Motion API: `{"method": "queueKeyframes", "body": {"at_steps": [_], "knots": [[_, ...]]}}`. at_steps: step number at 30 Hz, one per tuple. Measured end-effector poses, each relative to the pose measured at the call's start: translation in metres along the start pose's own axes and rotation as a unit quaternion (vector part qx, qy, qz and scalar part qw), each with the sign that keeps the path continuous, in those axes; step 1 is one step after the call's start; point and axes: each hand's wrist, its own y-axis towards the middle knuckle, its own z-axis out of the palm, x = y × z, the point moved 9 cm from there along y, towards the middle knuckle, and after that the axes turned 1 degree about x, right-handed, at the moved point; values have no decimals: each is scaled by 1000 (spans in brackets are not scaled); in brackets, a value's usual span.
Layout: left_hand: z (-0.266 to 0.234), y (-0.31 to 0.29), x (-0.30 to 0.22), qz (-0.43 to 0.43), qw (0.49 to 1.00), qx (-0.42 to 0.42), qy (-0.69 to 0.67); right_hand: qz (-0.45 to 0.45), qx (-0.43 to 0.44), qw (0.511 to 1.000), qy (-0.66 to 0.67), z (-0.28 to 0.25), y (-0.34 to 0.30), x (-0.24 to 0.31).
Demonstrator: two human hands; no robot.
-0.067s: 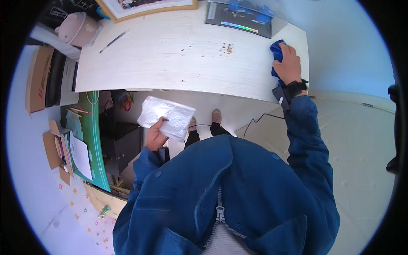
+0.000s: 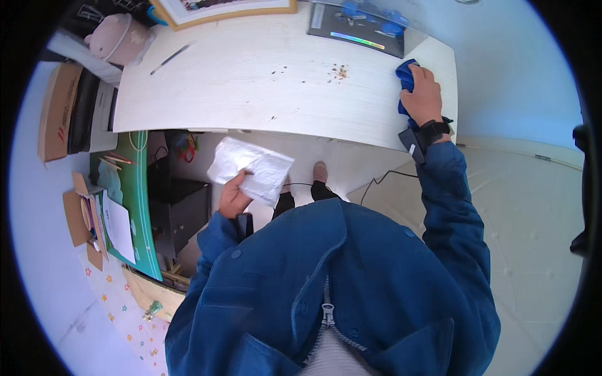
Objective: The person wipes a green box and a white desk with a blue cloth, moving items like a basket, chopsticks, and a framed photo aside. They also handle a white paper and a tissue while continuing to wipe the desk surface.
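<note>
The left hand (image 2: 234,197) pinched a silvery packet (image 2: 260,168) before the desk (image 2: 207,94), its long axis slanting down to the right. The right hand (image 2: 426,95), fingers bent, partly covered a blue cloth (image 2: 404,76) stretched front to back near the desk's right edge, with open room leftward to scattered crumbs (image 2: 340,73); whether it gripped could not be told.

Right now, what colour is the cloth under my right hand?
The cloth under your right hand is dark blue; it shows best in the head view.
</note>
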Motion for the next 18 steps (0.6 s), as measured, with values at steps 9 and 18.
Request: {"method": "queueKeyframes", "body": {"at_steps": [9,18], "knots": [[19,34,6,-47,986,-53,-151,-125,54,990,28,22,-13,148],[74,30,-9,8,996,83,38,-260,-26,944,203,-6,-22,181]]}}
